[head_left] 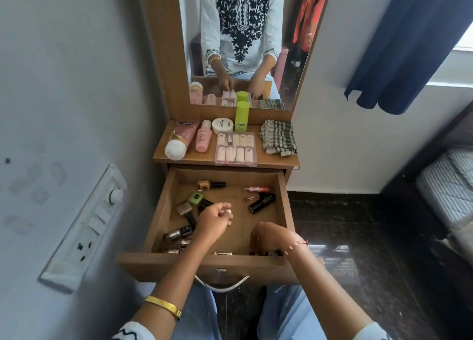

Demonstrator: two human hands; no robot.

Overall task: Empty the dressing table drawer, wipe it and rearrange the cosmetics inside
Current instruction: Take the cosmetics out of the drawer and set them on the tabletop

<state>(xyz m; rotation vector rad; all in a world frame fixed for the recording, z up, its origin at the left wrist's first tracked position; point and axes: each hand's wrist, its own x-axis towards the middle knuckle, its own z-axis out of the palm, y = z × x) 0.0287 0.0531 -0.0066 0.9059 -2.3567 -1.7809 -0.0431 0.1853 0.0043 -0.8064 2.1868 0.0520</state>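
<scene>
Drawer [163,209] pulled out, half emptied; tubes, jar, cloth [278,137] on counter [273,158]. Left hand [214,218] grip pinching small pale item. Right hand [268,237] curled into front corner, grip contents unclear. Risk: loose nail-polish bottles [179,233] roll, knock together; pinched item slips.

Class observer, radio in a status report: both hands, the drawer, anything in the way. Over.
Left hand pinching a small pale item over the drawer. Right hand curled into front corner, grip hidden. Nail polishes, lipsticks still inside. Cloth waiting on top.
</scene>
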